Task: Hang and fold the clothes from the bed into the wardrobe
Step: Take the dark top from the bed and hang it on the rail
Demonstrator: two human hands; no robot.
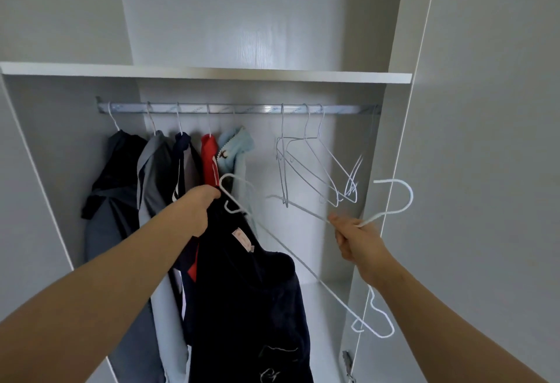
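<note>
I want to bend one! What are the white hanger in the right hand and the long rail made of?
The white hanger in the right hand looks like thin metal wire with a smooth white coating: very slim, evenly white; plastic cannot be ruled out. The rail looks like silvery metal, shiny, seemingly wrapped in clear printed film.

The dark navy fabric garment runs off the bottom edge, and its small pink sewn label is too small to read. The fingertips of the left hand are hidden in its cloth.
</note>
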